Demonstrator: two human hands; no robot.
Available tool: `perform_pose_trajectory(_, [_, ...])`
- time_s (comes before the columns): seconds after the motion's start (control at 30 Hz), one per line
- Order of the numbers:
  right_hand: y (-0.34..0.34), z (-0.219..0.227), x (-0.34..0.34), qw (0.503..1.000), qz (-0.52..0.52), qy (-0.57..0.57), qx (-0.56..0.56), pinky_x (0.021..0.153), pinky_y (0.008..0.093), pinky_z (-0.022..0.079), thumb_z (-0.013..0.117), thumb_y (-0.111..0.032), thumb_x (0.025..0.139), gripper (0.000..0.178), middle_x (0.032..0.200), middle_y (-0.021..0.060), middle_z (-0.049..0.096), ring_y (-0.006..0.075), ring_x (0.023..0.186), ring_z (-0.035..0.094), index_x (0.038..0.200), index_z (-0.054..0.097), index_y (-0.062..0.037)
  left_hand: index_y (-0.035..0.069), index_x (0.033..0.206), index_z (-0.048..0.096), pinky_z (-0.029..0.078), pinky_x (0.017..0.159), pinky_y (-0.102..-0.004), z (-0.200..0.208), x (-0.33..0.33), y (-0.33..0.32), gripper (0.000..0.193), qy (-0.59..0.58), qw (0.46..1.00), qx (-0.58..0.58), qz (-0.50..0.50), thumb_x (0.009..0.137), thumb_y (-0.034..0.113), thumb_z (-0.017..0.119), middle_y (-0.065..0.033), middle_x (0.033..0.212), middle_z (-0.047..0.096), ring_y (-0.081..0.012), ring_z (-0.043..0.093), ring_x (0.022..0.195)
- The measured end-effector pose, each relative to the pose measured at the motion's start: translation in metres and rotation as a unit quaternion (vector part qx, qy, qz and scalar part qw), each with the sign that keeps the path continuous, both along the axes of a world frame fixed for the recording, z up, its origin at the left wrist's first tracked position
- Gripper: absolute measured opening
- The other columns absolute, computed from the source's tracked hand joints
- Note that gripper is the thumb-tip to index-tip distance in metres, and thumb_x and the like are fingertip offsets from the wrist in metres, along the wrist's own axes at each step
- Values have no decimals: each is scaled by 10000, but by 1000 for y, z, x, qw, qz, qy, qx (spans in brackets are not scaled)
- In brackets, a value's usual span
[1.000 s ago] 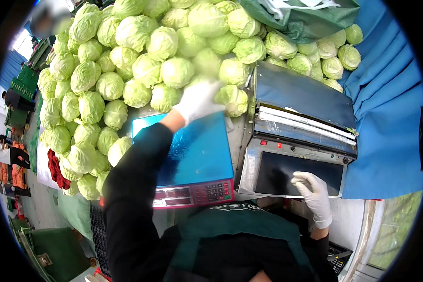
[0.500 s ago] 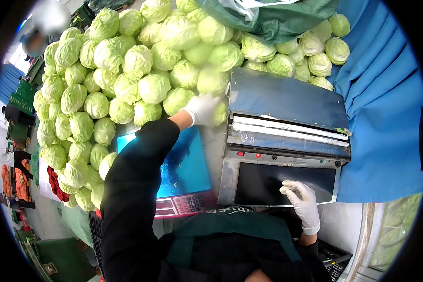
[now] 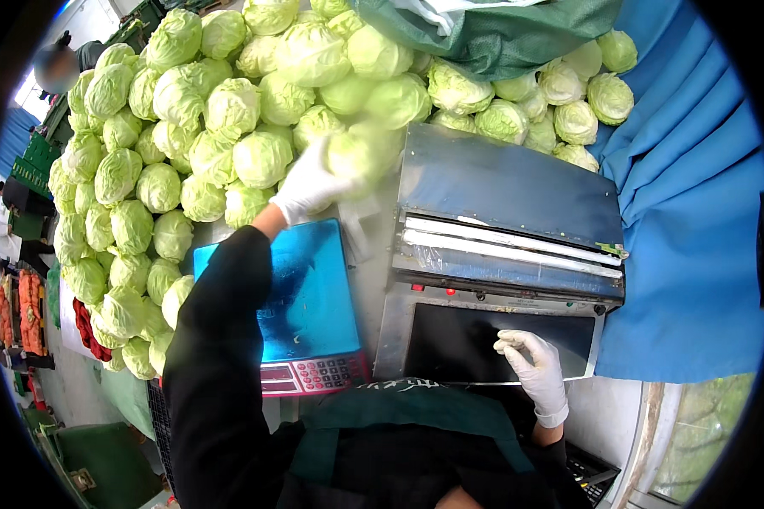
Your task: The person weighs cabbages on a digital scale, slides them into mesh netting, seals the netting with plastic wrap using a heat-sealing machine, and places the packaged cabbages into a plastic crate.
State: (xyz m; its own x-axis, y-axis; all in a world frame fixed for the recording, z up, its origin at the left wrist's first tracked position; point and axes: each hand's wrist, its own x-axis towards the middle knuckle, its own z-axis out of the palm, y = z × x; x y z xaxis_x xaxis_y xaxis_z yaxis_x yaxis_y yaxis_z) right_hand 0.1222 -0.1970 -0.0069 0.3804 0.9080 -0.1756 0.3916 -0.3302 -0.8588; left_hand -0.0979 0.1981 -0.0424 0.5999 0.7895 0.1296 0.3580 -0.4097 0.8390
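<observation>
My left hand (image 3: 314, 183), in a white glove, is closed on a pale green cabbage (image 3: 352, 156) at the near edge of the cabbage pile (image 3: 259, 159). Its fingers lie along the cabbage's left side and the thumb underneath; motion blurs the cabbage. Below that hand is a scale with a shiny blue pan (image 3: 310, 297) and a red-edged keypad. My right hand (image 3: 536, 371), gloved too, hovers over the black plate (image 3: 450, 343) of a metal wrapping machine (image 3: 509, 182). Its fingers are curled in toward the thumb, with nothing visible in them.
A dark green sack (image 3: 518, 38) rests over the cabbages at the back. Blue cloth (image 3: 679, 220) hangs along the right side. A red net bag (image 3: 89, 327) lies by the pile's left edge. People and orange sacks (image 3: 31, 314) are visible far left.
My left hand has moved left and slightly up, away from the machine's edge, and the cabbage beside it there is gone from that spot. My right hand has hardly moved. The view has shifted slightly.
</observation>
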Motion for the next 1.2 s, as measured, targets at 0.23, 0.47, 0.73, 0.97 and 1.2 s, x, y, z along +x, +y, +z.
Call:
perform_pose_trajectory(0.23, [23, 2, -14, 984, -1, 168, 57, 823, 293, 517, 586, -58, 909, 223, 959, 116, 696, 171, 880, 668, 1110, 625, 31, 35, 1415, 340, 347, 1069, -331, 62, -46, -59, 777, -215, 960, -136, 115, 787, 214, 760, -128, 1352, 465, -211, 429, 1270])
perform_pose_trajectory(0.47, [161, -6, -113, 842, 193, 503, 37, 1027, 392, 403, 557, -354, 960, 800, 1492, 150, 328, 264, 1280, 464, 1524, 71, -63, 44, 1460, 219, 300, 1113, -392, 33, -96, -139, 1083, -264, 957, -47, 109, 623, 250, 876, -136, 1424, 350, -257, 358, 1330])
perform_pose_trajectory(0.73, [207, -33, -191, 908, 293, 250, 164, 1104, 389, 327, 808, -211, 748, 937, 1456, 167, 336, 299, 1333, 376, 1471, 239, -28, -11, 1478, 162, 287, 1130, -395, -1, -171, -182, 1212, -136, 979, 76, 133, 566, 262, 912, -207, 1503, 282, -303, 323, 1382])
perform_pose_trajectory(0.97, [209, -51, -220, 887, 378, -57, 258, 1126, 429, 293, 874, -251, 617, 1088, 1459, 211, 295, 377, 1363, 316, 1480, 236, -76, -31, 1466, 211, 316, 1106, -389, -25, -208, -202, 1177, -32, 975, 86, 203, 589, 346, 898, -254, 1438, 375, -348, 389, 1342])
perform_pose_trajectory(1.2, [207, -50, -199, 876, 424, -85, 213, 1177, 407, 146, 895, -322, 588, 1291, 1563, 188, 128, 320, 1447, 141, 1521, 47, -43, 13, 1499, 164, 216, 1162, -379, -22, -221, -211, 1192, 18, 983, 72, 166, 599, 306, 888, -202, 1530, 239, -316, 250, 1422])
